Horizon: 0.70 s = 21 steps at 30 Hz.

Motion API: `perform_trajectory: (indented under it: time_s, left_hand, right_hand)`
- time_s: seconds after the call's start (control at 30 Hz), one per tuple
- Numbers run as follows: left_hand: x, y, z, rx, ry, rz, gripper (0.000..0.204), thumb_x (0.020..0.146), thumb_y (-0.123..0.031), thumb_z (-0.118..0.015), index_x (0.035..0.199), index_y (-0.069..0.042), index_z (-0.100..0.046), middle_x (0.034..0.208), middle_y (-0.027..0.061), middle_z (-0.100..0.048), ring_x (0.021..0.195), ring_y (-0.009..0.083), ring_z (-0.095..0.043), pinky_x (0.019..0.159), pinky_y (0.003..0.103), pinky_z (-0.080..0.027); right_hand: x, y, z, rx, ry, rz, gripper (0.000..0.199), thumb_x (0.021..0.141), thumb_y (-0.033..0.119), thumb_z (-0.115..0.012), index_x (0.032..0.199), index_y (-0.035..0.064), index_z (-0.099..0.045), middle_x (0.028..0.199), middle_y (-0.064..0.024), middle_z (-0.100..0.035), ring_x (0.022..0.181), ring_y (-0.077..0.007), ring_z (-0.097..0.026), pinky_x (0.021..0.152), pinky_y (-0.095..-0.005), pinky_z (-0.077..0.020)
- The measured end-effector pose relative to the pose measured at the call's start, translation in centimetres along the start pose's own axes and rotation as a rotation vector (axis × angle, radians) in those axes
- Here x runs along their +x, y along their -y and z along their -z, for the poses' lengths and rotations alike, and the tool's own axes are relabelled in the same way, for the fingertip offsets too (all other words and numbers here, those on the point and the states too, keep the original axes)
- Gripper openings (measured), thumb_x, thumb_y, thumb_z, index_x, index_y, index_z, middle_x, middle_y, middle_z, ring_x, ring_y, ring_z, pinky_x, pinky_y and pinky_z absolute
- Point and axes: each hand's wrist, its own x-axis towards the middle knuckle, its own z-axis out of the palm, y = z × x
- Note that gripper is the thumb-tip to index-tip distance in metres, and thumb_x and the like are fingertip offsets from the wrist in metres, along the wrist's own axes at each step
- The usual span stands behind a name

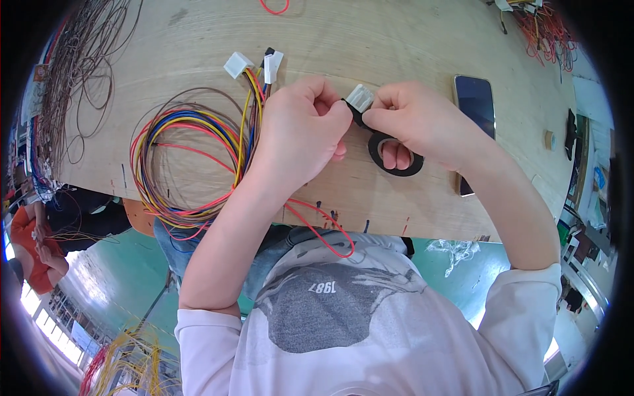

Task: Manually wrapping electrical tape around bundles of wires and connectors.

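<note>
My left hand (pixel 307 122) is closed in a pinch, its fingertips at one end of a short strip of black tape (pixel 354 113). The fingers hide whatever else lies in its grip. Opposite it, my right hand (pixel 413 119) pinches the strip's other side, with lower fingers through a roll of black electrical tape (pixel 375 153). A white plastic connector (pixel 360 98) sits between the two hands, just above the strip and touching the right fingertips. Left of my left forearm lies a coiled wire harness (pixel 142 158) in red, yellow, blue and brown, with white connectors (pixel 238 65) at its upper end.
A smartphone (pixel 475 105) lies right of my right hand on the wooden table (pixel 396 39). Brown wires (pixel 86 59) are bundled at the far left, red wires (pixel 545 33) at the far right. A red wire loop (pixel 340 247) hangs over the front edge. Another person (pixel 39 251) is at lower left.
</note>
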Motion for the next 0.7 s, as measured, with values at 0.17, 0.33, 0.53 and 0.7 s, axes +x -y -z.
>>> perform_trajectory:
  time_s: [0.17, 0.33, 0.53, 0.7]
  left_hand:
    - [-0.03, -0.23, 0.21, -0.011, 0.014, 0.019, 0.009, 0.077, -0.004, -0.055, 0.072, 0.002, -0.052, 0.056, 0.0045, -0.054, 0.046, 0.0101, -0.055, 0.042, 0.023, -0.044]
    - [-0.01, -0.24, 0.08, 0.020, 0.029, 0.011, 0.010, 0.079, -0.005, -0.055, 0.073, 0.001, -0.051, 0.058, 0.0027, -0.052, 0.047, 0.0085, -0.053, 0.043, 0.023, -0.044]
    - [0.01, -0.39, -0.02, 0.054, 0.015, -0.002, 0.010, 0.079, -0.004, -0.056, 0.072, 0.002, -0.052, 0.053, 0.0047, -0.053, 0.044, 0.0105, -0.054, 0.040, 0.024, -0.043]
    - [0.02, -0.31, -0.07, 0.064, 0.005, 0.002, 0.012, 0.079, -0.005, -0.057, 0.071, 0.003, -0.052, 0.054, 0.0048, -0.053, 0.044, 0.0105, -0.054, 0.040, 0.024, -0.043]
  right_hand:
    - [0.02, 0.13, -0.08, -0.037, 0.006, 0.007, 0.018, 0.082, 0.011, -0.047, 0.072, -0.0038, -0.052, 0.056, -0.0088, -0.057, 0.048, -0.0127, -0.058, 0.044, -0.0252, -0.0454]
    - [-0.23, -0.11, -0.02, 0.070, -0.021, -0.021, 0.017, 0.082, 0.011, -0.048, 0.074, -0.0041, -0.052, 0.057, -0.0089, -0.057, 0.048, -0.0130, -0.058, 0.043, -0.0247, -0.0442]
    - [-0.24, 0.00, -0.10, 0.081, -0.023, -0.028, 0.017, 0.083, 0.011, -0.048, 0.077, -0.0046, -0.052, 0.059, -0.0094, -0.057, 0.049, -0.0132, -0.057, 0.043, -0.0245, -0.0433]
    - [0.00, 0.15, -0.03, 0.071, -0.014, -0.055, 0.016, 0.083, 0.010, -0.047, 0.077, -0.0042, -0.053, 0.057, -0.0094, -0.057, 0.047, -0.0131, -0.057, 0.043, -0.0246, -0.0436]
